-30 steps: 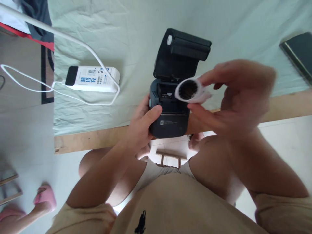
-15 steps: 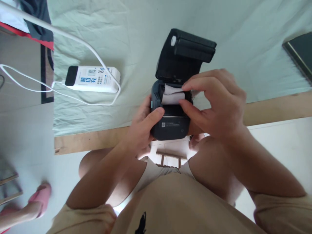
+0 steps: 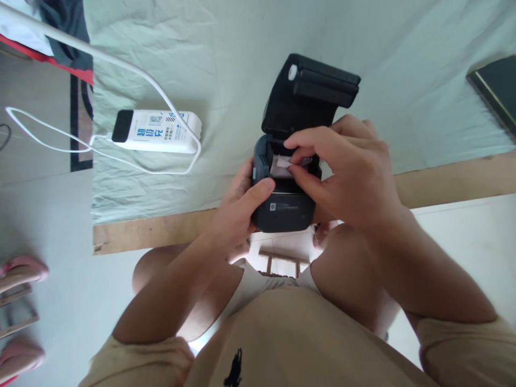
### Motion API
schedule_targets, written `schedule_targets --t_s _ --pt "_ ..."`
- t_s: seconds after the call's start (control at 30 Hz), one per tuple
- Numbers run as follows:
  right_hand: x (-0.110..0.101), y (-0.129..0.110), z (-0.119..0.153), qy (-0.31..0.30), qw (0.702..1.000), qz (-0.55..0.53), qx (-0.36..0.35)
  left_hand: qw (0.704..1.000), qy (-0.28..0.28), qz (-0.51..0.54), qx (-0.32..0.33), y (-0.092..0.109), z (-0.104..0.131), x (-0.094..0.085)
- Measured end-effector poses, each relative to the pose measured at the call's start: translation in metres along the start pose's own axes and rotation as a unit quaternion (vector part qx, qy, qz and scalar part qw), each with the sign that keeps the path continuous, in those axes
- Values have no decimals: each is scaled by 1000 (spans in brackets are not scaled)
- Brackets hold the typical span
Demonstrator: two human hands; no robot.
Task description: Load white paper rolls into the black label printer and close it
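A small dark label printer (image 3: pixel 283 215) is held at the table's front edge, its hinged lid (image 3: pixel 310 97) raised and showing a black roller inside. My left hand (image 3: pixel 245 201) wraps round the printer's left side, thumb on the top edge. Inside the open compartment lies a white paper roll (image 3: pixel 280 167). My right hand (image 3: pixel 342 161) reaches in from the right, thumb and fingertips pinching the loose end of the paper. Those fingers cover the right part of the roll.
A white power bank (image 3: pixel 157 130) with a white cable (image 3: pixel 133 67) lies to the left on the green cloth (image 3: pixel 229 54). A dark flat object (image 3: pixel 495 91) sits at the far right. The table's wooden edge (image 3: pixel 161 230) runs in front of my knees. Another person's pink slippers (image 3: pixel 24 267) show at lower left.
My right fingers have moved left and deeper into the compartment, now pinching the paper's end, which stood up more before. The other person's feet have shifted. My left hand keeps its hold.
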State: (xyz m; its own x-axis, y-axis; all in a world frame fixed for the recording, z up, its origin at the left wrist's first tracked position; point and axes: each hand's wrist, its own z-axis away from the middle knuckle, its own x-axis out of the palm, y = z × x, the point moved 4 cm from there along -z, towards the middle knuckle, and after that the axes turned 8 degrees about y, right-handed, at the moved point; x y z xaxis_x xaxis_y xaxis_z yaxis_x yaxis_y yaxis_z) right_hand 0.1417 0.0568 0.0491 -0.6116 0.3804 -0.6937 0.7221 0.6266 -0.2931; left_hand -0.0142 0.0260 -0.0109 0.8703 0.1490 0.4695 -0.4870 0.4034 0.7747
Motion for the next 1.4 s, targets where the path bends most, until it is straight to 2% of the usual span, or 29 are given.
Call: schedule_targets --t_s 0.1,0.2,0.3,0.43,0.57,0.67,0.77,0.83,0.9,0.97,1.1,1.13,1.17,1.27,1.4 --pt "-8 -6 0 77 996 -24 -49 1000 -7 16 -10 1 1 2" --pt "-13 -12 4 105 989 -67 -78 1000 3 17 -16 1 2 4" --pt "-13 -14 10 78 989 -93 -89 1000 2 16 -2 2 1 4" --pt "-7 -13 20 10 987 -124 -101 999 -27 0 26 2 -1 2" --pt "-8 -14 23 11 980 -162 -117 998 -48 -25 35 2 1 1" --pt "-15 -10 22 75 974 -200 -74 996 -18 -72 42 4 3 2" --pt "-19 3 24 140 979 -147 28 994 9 -101 36 6 4 2" --pt "-18 13 26 143 979 -116 82 993 7 -112 31 6 5 2" --pt "-13 21 27 122 977 -131 115 992 -3 -120 31 6 5 2" --pt "-9 25 28 118 970 -164 134 992 -9 -123 30 6 6 2" --pt "-15 23 26 195 947 -228 118 993 7 -110 32 7 7 2" --pt "-16 21 25 193 945 -240 110 993 15 -111 31 7 7 2" --pt "-17 19 24 177 947 -247 107 993 21 -112 28 8 7 2" --pt "-14 16 21 58 960 -230 149 994 17 -106 14 7 7 2" --pt "-5 18 24 -80 943 -219 236 996 -9 -85 32 5 6 0"
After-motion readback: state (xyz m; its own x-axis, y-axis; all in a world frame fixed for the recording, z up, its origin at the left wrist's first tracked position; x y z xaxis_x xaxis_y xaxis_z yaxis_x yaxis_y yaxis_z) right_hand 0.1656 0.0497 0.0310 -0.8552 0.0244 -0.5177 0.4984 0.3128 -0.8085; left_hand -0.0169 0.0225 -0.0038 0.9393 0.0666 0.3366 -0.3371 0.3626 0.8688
